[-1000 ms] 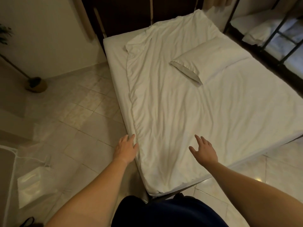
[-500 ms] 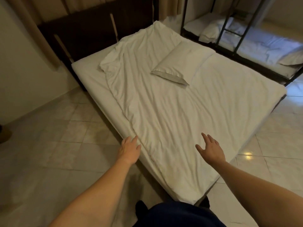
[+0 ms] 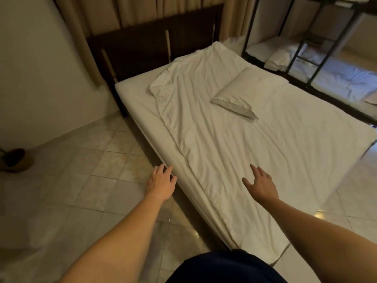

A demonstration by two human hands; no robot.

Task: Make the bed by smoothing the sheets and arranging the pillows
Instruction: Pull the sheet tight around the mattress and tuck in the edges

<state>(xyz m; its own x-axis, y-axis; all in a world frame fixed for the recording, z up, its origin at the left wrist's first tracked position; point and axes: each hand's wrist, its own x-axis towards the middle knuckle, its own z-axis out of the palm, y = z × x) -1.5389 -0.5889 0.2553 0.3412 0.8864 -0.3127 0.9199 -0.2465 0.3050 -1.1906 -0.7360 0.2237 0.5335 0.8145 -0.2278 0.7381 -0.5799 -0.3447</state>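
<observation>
A dark wooden headboard (image 3: 142, 48) and beige curtains (image 3: 122, 13) stand behind the head of a low bed. A black metal bunk frame (image 3: 302, 48) runs close along the far side, and tiled floor (image 3: 81, 180) surrounds the near corner. A dark pot (image 3: 14, 160) sits on the floor by the wall at left, well apart from the bed.

The white mattress (image 3: 138, 99) carries a wrinkled white sheet (image 3: 224, 144) that leaves a bare strip along the left edge, with its top corner bunched near the headboard. One pillow (image 3: 244, 92) lies askew on the sheet toward the head end, nearer the bunk side.

A person stands at the foot corner. The left hand (image 3: 161, 181), fingers straight and holding nothing, reaches to the mattress's left edge near the foot; whether it touches cannot be told. The right hand (image 3: 262, 183), fingers spread wide and empty, is over the sheet near the foot, just right of the sheet's edge. The pillow is well apart from both hands.
</observation>
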